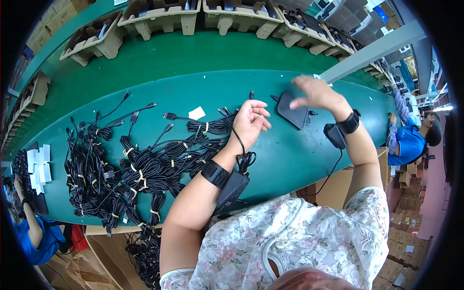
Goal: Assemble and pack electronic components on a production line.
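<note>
My left hand point(250, 121) hovers over the green table with its fingers loosely curled and apart, nothing visible in the palm. A black cable point(237, 133) runs across its wrist to a tied coil beside the forearm; a plug point(252, 95) sticks out just beyond the fingers. My right hand point(314, 93), slightly blurred, is spread above a flat black box-shaped device point(292, 110). Short leads with plugs come off that device. Whether the right fingers touch it is unclear. Left of my left hand lies a big heap of black cables point(145, 166), bundled with pale ties.
Moulded pulp trays point(159, 18) with dark parts line the far side. A paper scrap point(196, 113) and white cartons point(39, 166) lie on the table point(280, 166). A metal post point(372, 50) rises at right. Co-workers in blue sit at both ends. An open cardboard box point(104, 256) stands below.
</note>
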`<state>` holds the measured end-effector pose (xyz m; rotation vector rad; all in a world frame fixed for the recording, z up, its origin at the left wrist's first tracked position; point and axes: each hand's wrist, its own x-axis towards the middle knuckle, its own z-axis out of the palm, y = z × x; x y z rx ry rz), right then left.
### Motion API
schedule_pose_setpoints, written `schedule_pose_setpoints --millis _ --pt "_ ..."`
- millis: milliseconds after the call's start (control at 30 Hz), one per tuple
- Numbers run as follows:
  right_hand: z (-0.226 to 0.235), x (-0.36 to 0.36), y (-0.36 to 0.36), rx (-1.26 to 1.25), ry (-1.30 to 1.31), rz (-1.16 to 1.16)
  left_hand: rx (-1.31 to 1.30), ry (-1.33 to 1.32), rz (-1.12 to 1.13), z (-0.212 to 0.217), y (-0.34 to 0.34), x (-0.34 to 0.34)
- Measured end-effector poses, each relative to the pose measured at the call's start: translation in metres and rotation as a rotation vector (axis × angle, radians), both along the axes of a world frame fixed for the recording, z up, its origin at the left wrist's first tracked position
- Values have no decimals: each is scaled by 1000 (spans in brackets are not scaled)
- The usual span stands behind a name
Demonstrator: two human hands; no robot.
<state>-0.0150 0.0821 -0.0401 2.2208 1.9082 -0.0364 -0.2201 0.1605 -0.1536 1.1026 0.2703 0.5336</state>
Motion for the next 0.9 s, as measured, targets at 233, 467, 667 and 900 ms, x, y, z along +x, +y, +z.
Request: schedule_pose_setpoints --millis 233,467,667,900 --pt "-31 -15 -27 43 168 -78 17 -5 34 -4 -2 5" --pt "-8 -38 -15 176 407 341 331 38 159 1 -11 5" --pt "-2 -37 17 376 493 80 -102 11 -107 11 3 0" --pt "-13 -2 72 406 1124 -192 -249 -123 73 4 3 4"
